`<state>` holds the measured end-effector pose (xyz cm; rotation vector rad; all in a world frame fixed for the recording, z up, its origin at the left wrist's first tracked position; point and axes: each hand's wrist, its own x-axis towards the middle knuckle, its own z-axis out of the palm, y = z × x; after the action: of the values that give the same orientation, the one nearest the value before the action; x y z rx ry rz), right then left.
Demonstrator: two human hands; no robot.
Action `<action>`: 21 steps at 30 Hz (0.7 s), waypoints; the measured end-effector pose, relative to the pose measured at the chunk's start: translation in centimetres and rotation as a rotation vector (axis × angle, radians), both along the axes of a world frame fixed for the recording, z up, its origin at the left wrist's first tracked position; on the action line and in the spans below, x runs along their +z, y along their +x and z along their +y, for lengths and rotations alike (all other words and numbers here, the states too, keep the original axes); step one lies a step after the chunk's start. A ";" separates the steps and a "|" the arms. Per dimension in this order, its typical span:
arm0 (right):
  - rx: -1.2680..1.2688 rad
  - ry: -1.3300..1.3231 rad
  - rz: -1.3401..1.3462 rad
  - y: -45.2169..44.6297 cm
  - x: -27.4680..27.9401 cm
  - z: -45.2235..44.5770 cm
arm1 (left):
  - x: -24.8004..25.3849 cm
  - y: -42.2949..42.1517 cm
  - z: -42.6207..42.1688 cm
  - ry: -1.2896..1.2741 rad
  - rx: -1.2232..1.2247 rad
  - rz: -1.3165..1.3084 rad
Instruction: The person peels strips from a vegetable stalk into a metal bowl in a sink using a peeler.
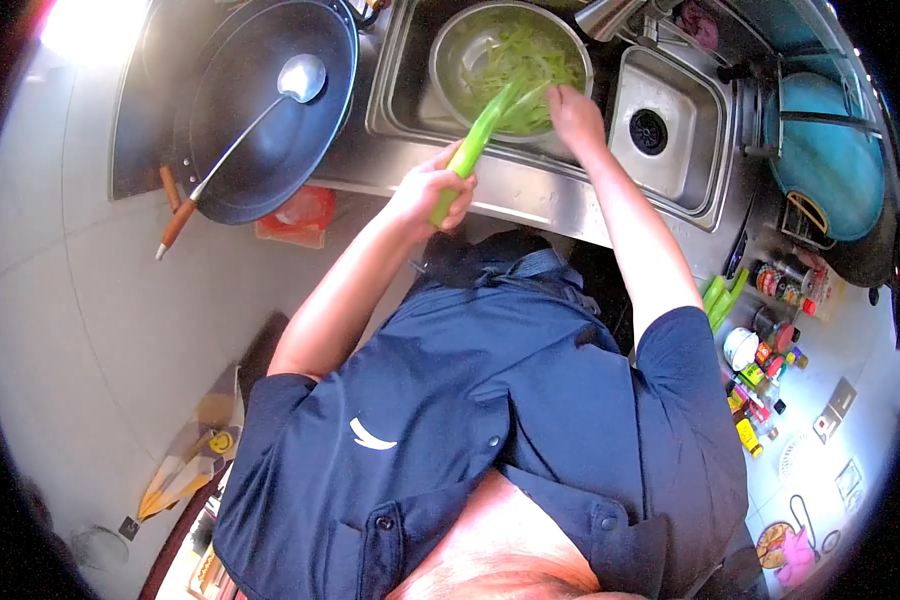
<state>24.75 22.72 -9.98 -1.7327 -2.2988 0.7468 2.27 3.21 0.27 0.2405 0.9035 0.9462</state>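
A steel double sink (pixel 688 165) spans the far side of the worktop, its right basin showing a dark drain. Left of it sits a wide black wok (pixel 270 160), with a wooden-handled steel ladle (pixel 300 78) lying across it. In the left basin stands a round steel bowl (pixel 443 75) with green peelings (pixel 520 65) inside. A peeled-looking green stalk (pixel 480 135) slants from the left hand (pixel 432 193) forward and rightward, its long axis ending over the bowl's near part. The left hand is clenched round the stalk's lower end; the right hand (pixel 577 118) is just beside the upper end, the nearer of the two to that tip. Its fingers are curled together at what seems a thin strip (pixel 535 93); whether they pinch peel or a small tool, I cannot tell.
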 end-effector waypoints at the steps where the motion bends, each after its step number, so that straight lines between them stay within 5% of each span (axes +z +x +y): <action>1: -0.033 0.011 -0.003 0.2 0.6 1.0 | 0.1 -0.1 -0.3 -0.035 -0.007 -0.017; 9: -0.217 -0.037 0.279 -0.4 3.0 0.3 | 0.9 -0.1 -0.1 -0.043 0.064 -0.010; 13: 0.018 -0.228 0.293 -1.8 5.0 -4.9 | 0.9 0.2 0.9 -0.035 0.073 0.044; 15: 0.133 -0.060 0.440 -2.5 5.4 -7.6 | 0.9 0.3 1.3 -0.030 0.075 0.036; 21: 0.357 -0.089 0.384 -2.6 6.6 -9.5 | 0.9 0.2 1.4 -0.032 0.033 0.022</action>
<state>22.16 13.21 -3.36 -1.0885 -2.3428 1.1451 2.46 4.62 1.14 0.2095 0.9446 0.9599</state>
